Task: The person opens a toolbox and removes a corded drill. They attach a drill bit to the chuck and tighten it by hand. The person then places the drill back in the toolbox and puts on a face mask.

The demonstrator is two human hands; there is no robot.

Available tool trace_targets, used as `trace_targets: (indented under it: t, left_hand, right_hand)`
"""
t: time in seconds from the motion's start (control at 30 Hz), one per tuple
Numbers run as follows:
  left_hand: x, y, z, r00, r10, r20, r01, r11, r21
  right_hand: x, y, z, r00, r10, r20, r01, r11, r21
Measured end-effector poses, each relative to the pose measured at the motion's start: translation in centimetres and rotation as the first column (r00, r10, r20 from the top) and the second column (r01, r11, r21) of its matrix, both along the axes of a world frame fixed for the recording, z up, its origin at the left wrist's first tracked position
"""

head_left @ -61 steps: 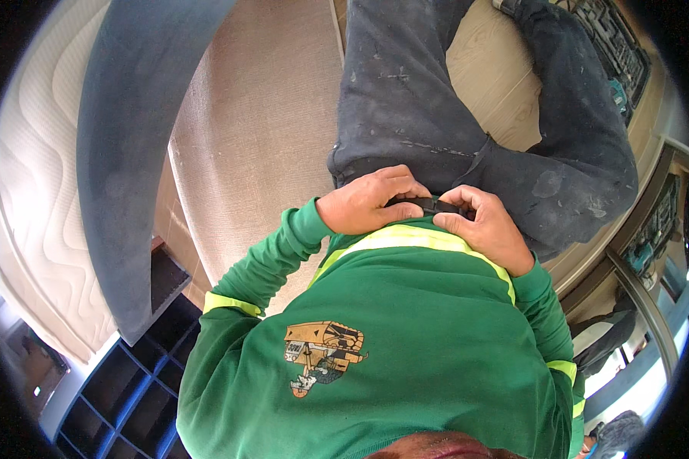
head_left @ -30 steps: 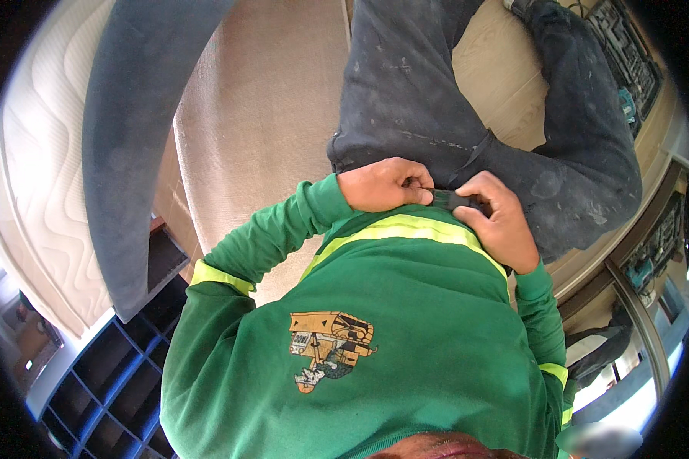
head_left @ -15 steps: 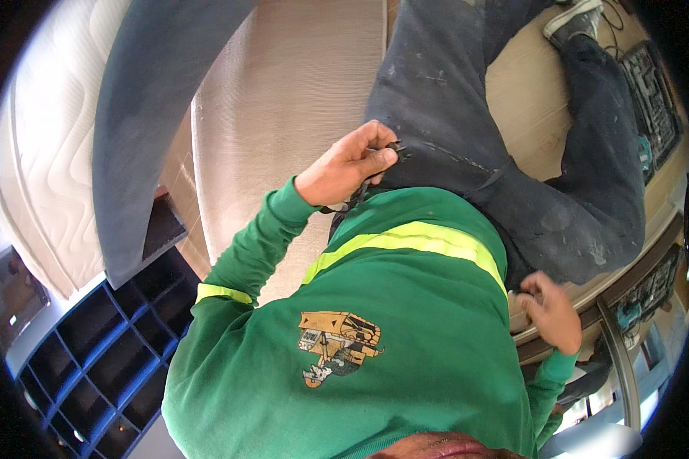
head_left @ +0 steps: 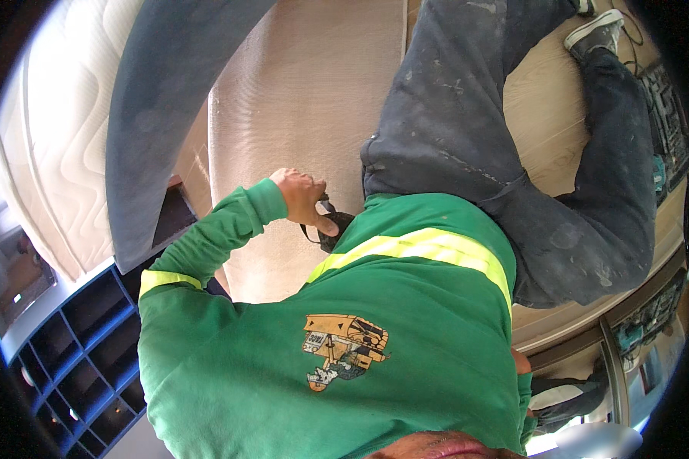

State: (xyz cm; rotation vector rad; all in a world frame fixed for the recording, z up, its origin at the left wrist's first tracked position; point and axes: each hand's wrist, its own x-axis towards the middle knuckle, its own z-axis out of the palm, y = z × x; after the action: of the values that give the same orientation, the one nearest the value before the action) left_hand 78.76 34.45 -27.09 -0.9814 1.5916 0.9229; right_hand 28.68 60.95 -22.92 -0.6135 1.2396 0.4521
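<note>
My left hand [head_left: 305, 200] is beside the left side of my waist, its fingers curled and its thumb pressed on a black strap-like item [head_left: 337, 229]. A thin black loop hangs below the thumb. The item lies against the green sweatshirt [head_left: 429, 321], partly hidden by it, so its exact kind does not show. Of my right hand, only a patch of skin near the wrist [head_left: 521, 361] shows beyond the right side of my body. Its fingers are hidden behind the sweatshirt.
My legs in dark, stained trousers [head_left: 444, 115] spread over a beige rug [head_left: 283, 115]. A mattress [head_left: 61, 153] and a dark grey panel [head_left: 153, 130] stand left, above a blue-edged compartment unit [head_left: 92, 344]. An opened tool case [head_left: 670, 122] lies right, near a mirror frame [head_left: 614, 359].
My left hand has moved from the front of my waist out to the left and down along the black item. My right hand has gone back behind my right side, mostly out of sight.
</note>
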Motion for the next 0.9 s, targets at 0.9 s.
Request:
trace_targets:
  t: [0.9]
  left_hand:
    - [28.0,3.5,1.6,0.713,0.545,0.441,-0.634,0.769,0.075]
  right_hand:
    - [0.9,0.0,-3.9,0.989,0.109,0.099,-0.104,0.993,-0.057]
